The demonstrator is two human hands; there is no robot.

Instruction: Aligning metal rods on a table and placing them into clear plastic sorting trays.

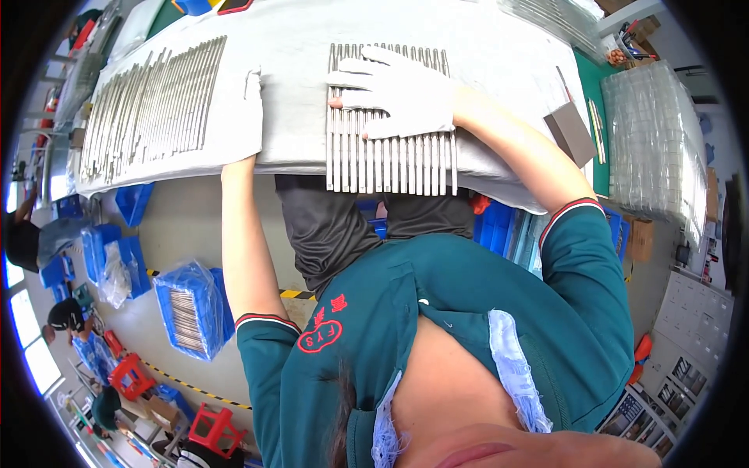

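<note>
A row of slim metal rods [390, 168] lies side by side on the white-covered table [292, 86], their near ends jutting past its front edge. Across these rods my right hand [398, 93] rests with fingers spread, in a white glove that leaves some fingertips bare. My left hand [245, 117], also in a white glove, is on the cloth to the left, seen edge-on with its fingers apparently stretched out and nothing visible in them. Just left of it lies a wider, uneven spread of metal rods [156, 109].
At the right of the table are a grey-brown block [569, 134] and a plastic-wrapped stack [655, 140]. More rods [550, 27] lie at the far right. A plastic-lined blue crate [222, 304] of rods stands on the floor at left, near red stools [131, 377]. Other people are farther left.
</note>
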